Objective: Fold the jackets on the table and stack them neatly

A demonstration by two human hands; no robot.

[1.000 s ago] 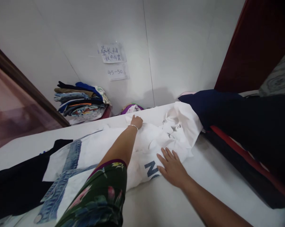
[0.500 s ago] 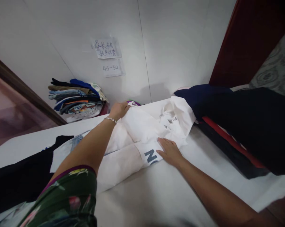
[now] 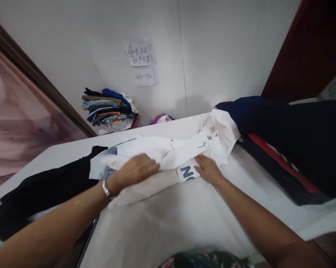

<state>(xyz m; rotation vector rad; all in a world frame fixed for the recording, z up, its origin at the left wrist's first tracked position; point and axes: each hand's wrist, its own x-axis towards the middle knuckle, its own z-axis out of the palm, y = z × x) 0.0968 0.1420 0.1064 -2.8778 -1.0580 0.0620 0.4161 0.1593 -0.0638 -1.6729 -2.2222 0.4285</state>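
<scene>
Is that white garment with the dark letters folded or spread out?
Partly folded: the white garment lies in overlapping layers, its right end crumpled. The left hand grips its cloth; the right hand rests beside the letters.

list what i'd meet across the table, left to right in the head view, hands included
Black cloth, left hand, letters on the white garment, right hand, pile of dark clothes.
</scene>
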